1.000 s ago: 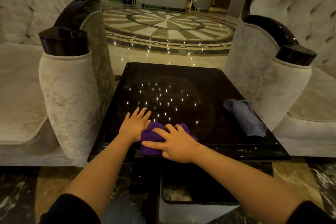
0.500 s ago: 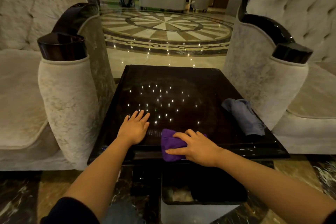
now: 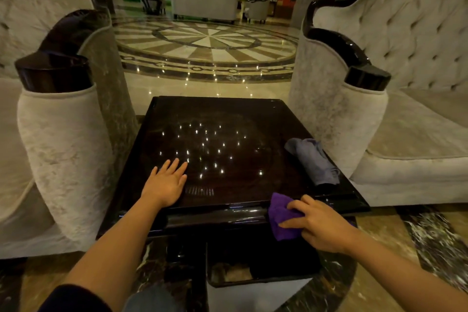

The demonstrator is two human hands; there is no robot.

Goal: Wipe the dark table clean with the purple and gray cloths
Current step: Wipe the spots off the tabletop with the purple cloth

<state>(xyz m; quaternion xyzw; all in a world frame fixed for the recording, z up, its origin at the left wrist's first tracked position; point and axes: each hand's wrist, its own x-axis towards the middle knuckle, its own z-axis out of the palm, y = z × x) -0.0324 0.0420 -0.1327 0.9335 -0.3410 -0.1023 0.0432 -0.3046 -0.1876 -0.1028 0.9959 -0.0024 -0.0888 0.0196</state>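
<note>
We see the purple cloth (image 3: 282,218) now at the near right edge of the dark table (image 3: 228,119), partly hanging over the rim; half a second ago it was nearer the middle of that edge. The right hand (image 3: 320,227) presses on it with fingers curled around the fabric. The left hand (image 3: 166,182) stays flat and open on the tabletop, holding nothing. The gray cloth (image 3: 312,159) lies crumpled at the right side, in the same place as before, beside the right armchair (image 3: 405,58).

Left hand (image 3: 166,186) lies flat, fingers spread; right hand (image 3: 323,227) curls, gripping.
</note>
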